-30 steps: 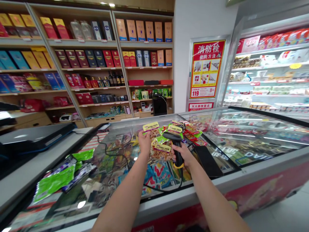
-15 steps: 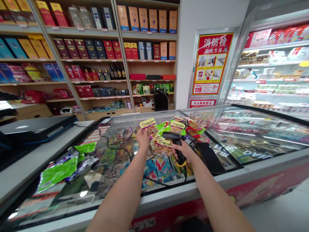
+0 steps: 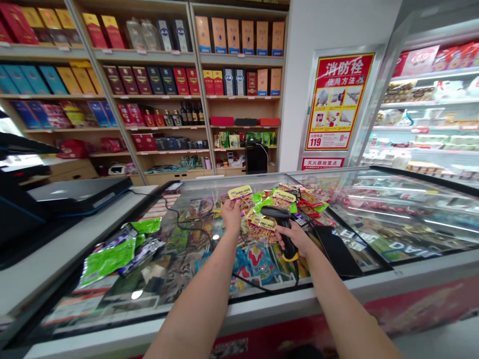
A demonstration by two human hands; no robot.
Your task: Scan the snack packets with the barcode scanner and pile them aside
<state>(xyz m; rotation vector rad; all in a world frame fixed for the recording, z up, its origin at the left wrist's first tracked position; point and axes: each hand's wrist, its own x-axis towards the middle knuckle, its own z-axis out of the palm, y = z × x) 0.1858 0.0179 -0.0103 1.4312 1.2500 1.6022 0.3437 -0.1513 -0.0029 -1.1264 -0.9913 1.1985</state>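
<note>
The view has swung left, left grip [image 3: 231, 218] pinching packet [image 3: 240, 192], right grip [image 3: 294, 237] scanner [image 3: 276, 213], poster [image 3: 340, 102] "119".

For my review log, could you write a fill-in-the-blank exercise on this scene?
1. The right hand grips a scanner whose main colour is ____.
2. The left hand holds a snack packet with a ____ label.
3. The large three-digit number on the red wall poster is ____.

Missing words: black; yellow; 119.
</note>
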